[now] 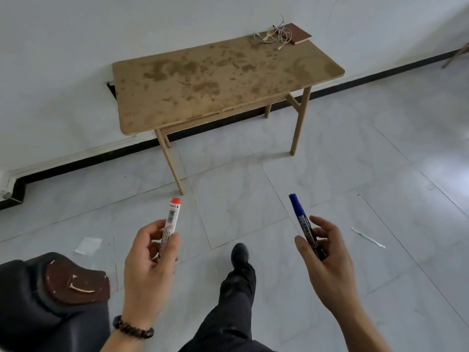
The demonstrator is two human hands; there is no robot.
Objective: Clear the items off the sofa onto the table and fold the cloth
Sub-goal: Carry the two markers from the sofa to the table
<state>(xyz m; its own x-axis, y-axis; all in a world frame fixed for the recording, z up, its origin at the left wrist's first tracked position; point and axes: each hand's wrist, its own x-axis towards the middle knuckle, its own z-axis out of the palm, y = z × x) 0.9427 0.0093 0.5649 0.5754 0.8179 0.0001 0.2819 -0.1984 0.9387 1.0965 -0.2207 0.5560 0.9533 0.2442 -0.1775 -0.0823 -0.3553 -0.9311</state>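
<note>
Sofa arm [63,283] cut off, near-left edge. Red marker [172,219] base hidden in left hand [144,270]; blue marker [300,214] base in right hand [330,270].

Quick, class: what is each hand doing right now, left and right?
Left hand: grips the red marker, cap end up.
Right hand: holds the blue permanent marker, cap end up.

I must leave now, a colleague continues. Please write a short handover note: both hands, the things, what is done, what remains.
Left hand: grip on the red marker.
Right hand: grip on the blue marker.
Table ahead, by the wall; white cable and brown booklet at its far right corner.
Done: both markers are off the sofa.
To do: put both markers on the table; the cloth is not in view, fold it.
</note>
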